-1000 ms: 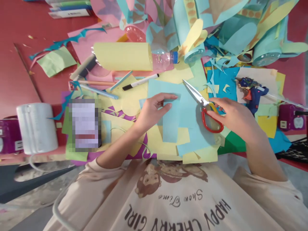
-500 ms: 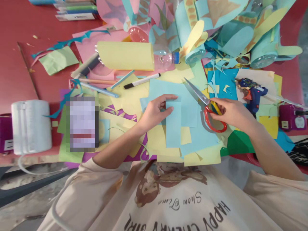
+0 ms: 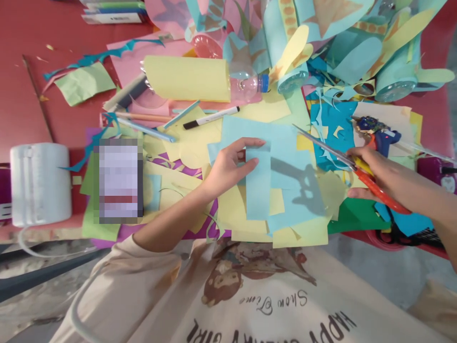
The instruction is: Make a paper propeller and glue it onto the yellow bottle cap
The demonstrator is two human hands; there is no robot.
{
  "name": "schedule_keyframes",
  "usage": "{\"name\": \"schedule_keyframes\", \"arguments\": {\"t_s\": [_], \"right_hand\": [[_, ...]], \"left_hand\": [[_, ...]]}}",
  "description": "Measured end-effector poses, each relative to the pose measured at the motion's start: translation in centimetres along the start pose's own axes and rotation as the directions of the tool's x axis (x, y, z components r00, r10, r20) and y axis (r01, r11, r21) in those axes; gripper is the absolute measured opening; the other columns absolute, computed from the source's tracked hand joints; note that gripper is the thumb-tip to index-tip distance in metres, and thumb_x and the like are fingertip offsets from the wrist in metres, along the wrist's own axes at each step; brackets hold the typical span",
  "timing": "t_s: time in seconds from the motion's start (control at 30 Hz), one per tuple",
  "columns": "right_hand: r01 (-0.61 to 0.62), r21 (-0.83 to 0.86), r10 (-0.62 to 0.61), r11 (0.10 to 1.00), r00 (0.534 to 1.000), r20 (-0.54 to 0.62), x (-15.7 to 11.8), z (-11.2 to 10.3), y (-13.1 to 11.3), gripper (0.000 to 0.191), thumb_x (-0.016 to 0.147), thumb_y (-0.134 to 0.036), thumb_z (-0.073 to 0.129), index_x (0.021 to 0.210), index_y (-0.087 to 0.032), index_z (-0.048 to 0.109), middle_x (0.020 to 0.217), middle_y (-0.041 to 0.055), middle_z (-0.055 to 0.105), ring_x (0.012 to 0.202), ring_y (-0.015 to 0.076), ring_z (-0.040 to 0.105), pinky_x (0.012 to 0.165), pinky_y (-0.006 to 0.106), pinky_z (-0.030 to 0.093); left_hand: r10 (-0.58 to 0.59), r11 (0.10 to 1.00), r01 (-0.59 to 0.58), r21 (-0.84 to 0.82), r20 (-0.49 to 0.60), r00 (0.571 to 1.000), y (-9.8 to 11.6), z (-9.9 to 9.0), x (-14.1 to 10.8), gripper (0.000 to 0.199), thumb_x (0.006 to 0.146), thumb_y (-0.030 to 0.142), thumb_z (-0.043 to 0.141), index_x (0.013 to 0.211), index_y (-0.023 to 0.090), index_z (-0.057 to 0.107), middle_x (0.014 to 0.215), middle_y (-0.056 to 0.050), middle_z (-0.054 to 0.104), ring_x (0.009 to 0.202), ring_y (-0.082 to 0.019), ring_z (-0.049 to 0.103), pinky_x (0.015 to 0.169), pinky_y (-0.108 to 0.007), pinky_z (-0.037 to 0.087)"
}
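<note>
My left hand (image 3: 237, 162) is curled at the upper left edge of a light blue paper strip (image 3: 259, 195), thumb and fingers gripping it. The strip lies over larger light blue sheets (image 3: 282, 178) and pale yellow paper (image 3: 246, 228). On the right, my right hand (image 3: 374, 176) is closed round scissors (image 3: 383, 193) with red and yellow handles, lifted above the table. Their blades point up and left and look closed. The hand's shadow falls across the blue sheets.
A yellow-wrapped bottle (image 3: 189, 78) lies behind a marker (image 3: 210, 117). Blue paper-covered bottles (image 3: 394, 71) crowd the back right. A glue gun (image 3: 383, 138) lies on the right. On the left are a phone-like device with blurred screen (image 3: 118, 181) and a white case (image 3: 41, 186).
My right hand has lifted the scissors and carried them to the right, away from the blue sheets. My left hand stays at the paper strip. The view has shifted slightly.
</note>
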State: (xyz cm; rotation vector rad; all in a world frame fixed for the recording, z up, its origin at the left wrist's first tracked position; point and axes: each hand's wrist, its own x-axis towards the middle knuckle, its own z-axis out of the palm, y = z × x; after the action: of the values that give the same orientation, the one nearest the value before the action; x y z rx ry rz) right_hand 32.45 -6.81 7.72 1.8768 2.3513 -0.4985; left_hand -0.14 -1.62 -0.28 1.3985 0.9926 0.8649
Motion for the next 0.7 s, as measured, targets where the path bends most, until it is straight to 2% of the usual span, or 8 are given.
{"name": "schedule_keyframes", "arguments": {"t_s": [0.2, 0.3, 0.4, 0.6, 0.7], "right_hand": [[0.061, 0.005, -0.061, 0.998, 0.993, 0.096, 1.3, 0.0, 0.1, 0.074, 0.072, -0.086, 0.038, 0.116, -0.029, 0.055, 0.102, 0.0143, 0.068, 0.070, 0.0215, 0.065, 0.061, 0.034, 0.052], [0.072, 0.024, -0.075, 0.997, 0.985, 0.153, 1.9, 0.2, 0.0, 0.081, 0.070, -0.086, 0.043, 0.122, -0.026, 0.056, 0.107, 0.0142, 0.068, 0.079, 0.0254, 0.068, 0.063, 0.035, 0.054], [0.068, 0.019, -0.070, 0.998, 0.984, 0.161, 2.3, 0.2, -0.3, 0.085, 0.070, -0.088, 0.041, 0.124, -0.025, 0.056, 0.113, 0.0120, 0.068, 0.088, 0.0291, 0.068, 0.065, 0.037, 0.055], [0.066, -0.018, -0.061, 0.998, 0.981, 0.184, 2.9, -0.1, -0.5, 0.078, 0.073, -0.080, 0.051, 0.128, -0.024, 0.056, 0.116, 0.0117, 0.068, 0.086, 0.0291, 0.068, 0.061, 0.035, 0.053], [0.072, -0.057, -0.059, 0.996, 0.977, 0.206, 3.1, -0.1, -0.4, 0.074, 0.075, -0.075, 0.054, 0.128, -0.025, 0.056, 0.120, 0.0120, 0.067, 0.087, 0.0295, 0.068, 0.061, 0.034, 0.052]], "left_hand": [[0.054, 0.999, -0.054, -0.007, 0.026, 0.998, 0.2, -0.1, -0.1, 0.030, 0.079, 0.018, 0.062, 0.109, 0.018, 0.065, 0.119, -0.007, 0.068, 0.094, -0.013, 0.068, 0.075, -0.021, 0.057], [0.077, 0.997, -0.077, -0.005, 0.052, 0.996, 0.1, 0.0, -0.1, 0.031, 0.080, 0.017, 0.061, 0.111, 0.017, 0.065, 0.120, -0.007, 0.068, 0.102, -0.016, 0.067, 0.080, -0.022, 0.058], [0.096, 0.995, -0.096, 0.009, 0.059, 0.994, 0.0, 0.0, -0.1, 0.031, 0.080, 0.017, 0.061, 0.111, 0.016, 0.065, 0.120, -0.007, 0.068, 0.109, -0.017, 0.065, 0.083, -0.022, 0.057], [0.130, 0.991, -0.130, 0.045, 0.004, 0.992, -0.2, -0.1, -0.1, 0.031, 0.081, 0.018, 0.061, 0.112, 0.018, 0.065, 0.118, -0.007, 0.069, 0.110, -0.018, 0.064, 0.080, -0.024, 0.057], [0.128, 0.991, -0.129, 0.031, 0.022, 0.991, -0.2, -0.1, -0.1, 0.031, 0.081, 0.017, 0.060, 0.113, 0.018, 0.065, 0.120, -0.007, 0.068, 0.108, -0.017, 0.065, 0.079, -0.023, 0.056]]}}
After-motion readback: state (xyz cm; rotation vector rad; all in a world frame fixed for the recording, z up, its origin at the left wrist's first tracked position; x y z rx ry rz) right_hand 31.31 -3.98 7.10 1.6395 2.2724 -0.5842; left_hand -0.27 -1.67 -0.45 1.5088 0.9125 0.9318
